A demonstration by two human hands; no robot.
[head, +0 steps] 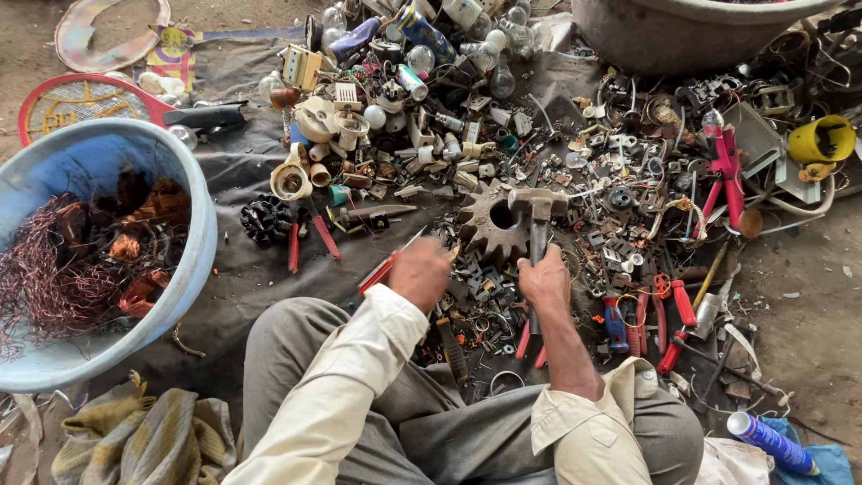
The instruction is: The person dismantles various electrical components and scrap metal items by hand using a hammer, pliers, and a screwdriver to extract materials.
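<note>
Head view, looking down on a dark ground sheet strewn with scrap. At centre frame I see the right hand, its grip closed around the grey metal shaft of a steel-headed hammer; the hammer head lies just above the hand, touching the rusty toothed iron gear wheel to its left. Left of centre, the left hand has its grip closed on a thin red-handled tool, which slants toward the lower left; its working end is hidden, so I cannot tell what kind it is. Small dark metal plates lie between the two hands.

I judge the hammer heavy at the head and stiff, best held low on the shaft. The red-handled tool looks light and rigid, and its handle gives the surest hold.

At left frame stands a blue plastic tub holding tangled copper wire. At upper centre lie glass bulbs and white ceramic sockets.
</note>
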